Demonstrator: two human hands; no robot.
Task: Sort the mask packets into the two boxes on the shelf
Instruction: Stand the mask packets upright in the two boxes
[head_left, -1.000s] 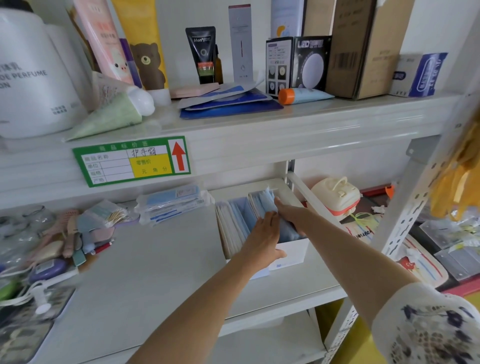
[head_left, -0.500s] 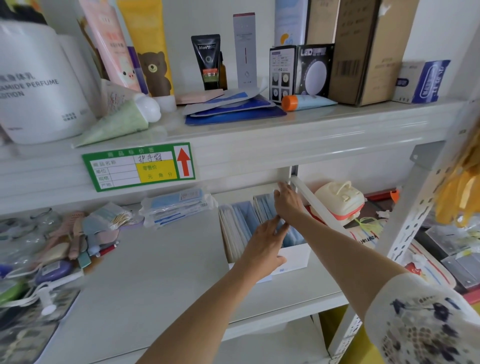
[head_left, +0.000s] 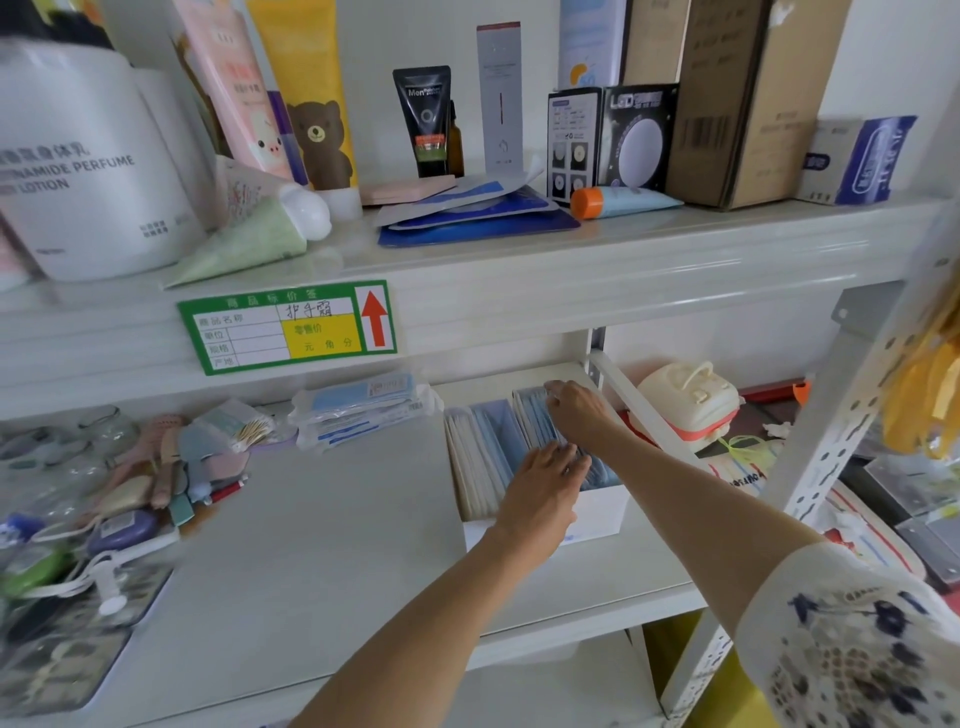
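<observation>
Two white boxes stand side by side on the middle shelf (head_left: 322, 545). The left box (head_left: 475, 532) holds upright white and blue mask packets (head_left: 483, 447). Blue packets (head_left: 532, 421) fill the right box (head_left: 600, 512) in a row. My left hand (head_left: 540, 483) lies with straight fingers on the near end of that row. At the row's far end, my right hand (head_left: 576, 410) touches the packets with its fingertips. A stack of loose mask packets (head_left: 358, 410) lies on the shelf left of the boxes.
Small toiletries and combs (head_left: 156, 467) crowd the shelf's left end. The upper shelf edge with a green price label (head_left: 288, 327) hangs just above the boxes. A white slanted shelf post (head_left: 831, 431) and a cream container (head_left: 691, 400) are to the right.
My right hand has moved from the near side of the right box to the far end of its packet row. My left hand stays on the near packets.
</observation>
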